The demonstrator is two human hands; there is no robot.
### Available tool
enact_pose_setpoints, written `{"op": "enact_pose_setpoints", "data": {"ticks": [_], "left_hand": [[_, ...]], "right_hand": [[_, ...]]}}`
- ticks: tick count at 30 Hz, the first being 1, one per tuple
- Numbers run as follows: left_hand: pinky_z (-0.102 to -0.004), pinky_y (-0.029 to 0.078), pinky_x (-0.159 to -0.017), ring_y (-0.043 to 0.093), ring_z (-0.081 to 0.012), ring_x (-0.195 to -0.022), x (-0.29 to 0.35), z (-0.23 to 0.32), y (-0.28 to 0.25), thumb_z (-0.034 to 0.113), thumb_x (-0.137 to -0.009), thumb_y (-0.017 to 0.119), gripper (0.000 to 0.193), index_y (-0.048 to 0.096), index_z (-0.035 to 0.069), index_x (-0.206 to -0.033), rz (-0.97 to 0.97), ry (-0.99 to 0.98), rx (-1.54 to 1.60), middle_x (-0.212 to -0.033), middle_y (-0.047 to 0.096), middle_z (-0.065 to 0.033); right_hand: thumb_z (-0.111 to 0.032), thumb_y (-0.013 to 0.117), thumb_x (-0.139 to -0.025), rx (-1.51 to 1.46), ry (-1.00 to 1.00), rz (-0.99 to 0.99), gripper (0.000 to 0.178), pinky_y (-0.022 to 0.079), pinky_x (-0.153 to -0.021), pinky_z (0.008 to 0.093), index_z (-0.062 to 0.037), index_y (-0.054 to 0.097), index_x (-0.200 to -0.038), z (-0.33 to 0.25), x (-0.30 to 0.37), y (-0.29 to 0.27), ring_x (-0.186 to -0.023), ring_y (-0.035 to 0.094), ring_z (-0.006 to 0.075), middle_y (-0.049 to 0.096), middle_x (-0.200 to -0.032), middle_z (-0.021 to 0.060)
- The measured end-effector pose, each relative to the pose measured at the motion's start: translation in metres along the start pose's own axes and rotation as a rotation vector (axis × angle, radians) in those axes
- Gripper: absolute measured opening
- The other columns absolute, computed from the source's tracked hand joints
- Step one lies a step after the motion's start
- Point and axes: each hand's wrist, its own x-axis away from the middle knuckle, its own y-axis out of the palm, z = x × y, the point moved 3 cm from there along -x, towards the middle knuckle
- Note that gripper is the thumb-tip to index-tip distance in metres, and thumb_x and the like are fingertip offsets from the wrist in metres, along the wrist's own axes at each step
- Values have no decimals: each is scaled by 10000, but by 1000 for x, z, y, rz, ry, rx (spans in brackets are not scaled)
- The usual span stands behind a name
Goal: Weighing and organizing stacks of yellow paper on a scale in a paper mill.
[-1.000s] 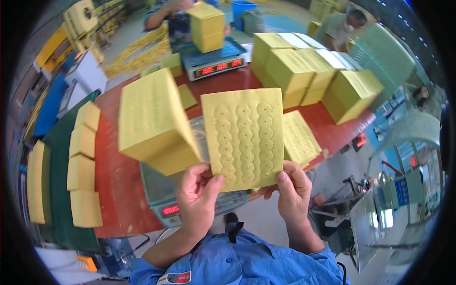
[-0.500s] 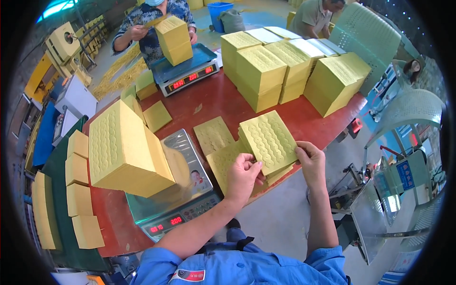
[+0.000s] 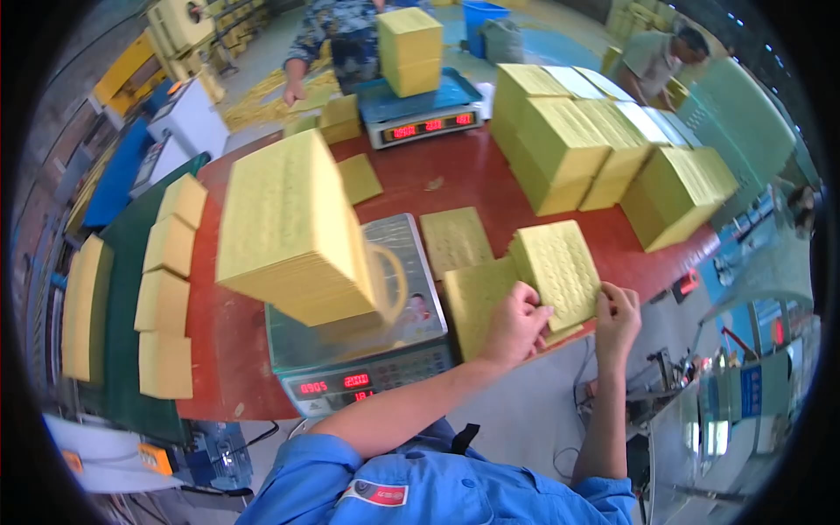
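Note:
Both my hands grip a small stack of yellow joss paper (image 3: 557, 271) with rows of punched round marks, tilted above the near edge of the red table. My left hand (image 3: 516, 328) pinches its lower left corner, and my right hand (image 3: 619, 319) has its fingers closed on the lower right side. Under and beside it lie flat yellow sheets (image 3: 477, 293); another punched sheet pile (image 3: 455, 242) is just beyond. To the left, a digital scale (image 3: 398, 236) bears a tall block of yellow paper (image 3: 280, 210) with a yellow loop (image 3: 398, 284) at its side.
Large yellow paper blocks (image 3: 560, 157) stand at the far right of the red table (image 3: 420, 184). Across it, a person (image 3: 337, 44) stands behind a second scale (image 3: 429, 127) bearing a paper block (image 3: 409, 52). Smaller paper stacks (image 3: 166, 297) line the green surface at left.
The view has turned, so the scene sits farther right. My hands keep their hold on the joss paper. The person opposite has taken a hand off the block on the far scale and lowered it.

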Motion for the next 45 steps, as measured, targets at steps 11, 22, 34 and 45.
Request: {"op": "enact_pose_setpoints", "data": {"ticks": [11, 22, 34, 45], "left_hand": [[-217, 478, -524, 600, -60, -623, 110, 65, -57, 0, -948, 614, 61, 595, 25, -1000, 161, 484, -219, -745, 635, -25], [-182, 445, -574, 590, -64, -688, 209, 165, -204, 61, -978, 604, 122, 631, 5, -1082, 717, 867, -596, -852, 664, -53], [-207, 499, -665, 613, -77, -754, 207, 178, -244, 3, -938, 650, 111, 668, -19, -1046, 693, 941, -671, -883, 666, -42], [-202, 494, -642, 619, -75, -735, 194, 179, -259, 51, -954, 646, 102, 668, -5, -1036, 689, 935, -661, -868, 684, -36]], "right_hand": [[110, 647, -805, -362, -287, -105, 253, 432, -618, 231, 3, 710, -1026, -153, 43, -12, -731, 550, 102, 615, -916, 58], [85, 686, -794, -719, -590, -374, 260, 435, -578, 228, -12, 705, -1035, -298, 59, 59, -688, 553, 94, 622, -898, 50], [52, 701, -833, -798, -520, -380, 246, 440, -631, 205, -18, 709, -1069, -331, 71, 88, -761, 570, 68, 610, -929, 19], [68, 687, -835, -760, -494, -349, 239, 449, -638, 200, -10, 711, -1060, -328, 71, 89, -778, 582, 64, 614, -939, 21]]}}
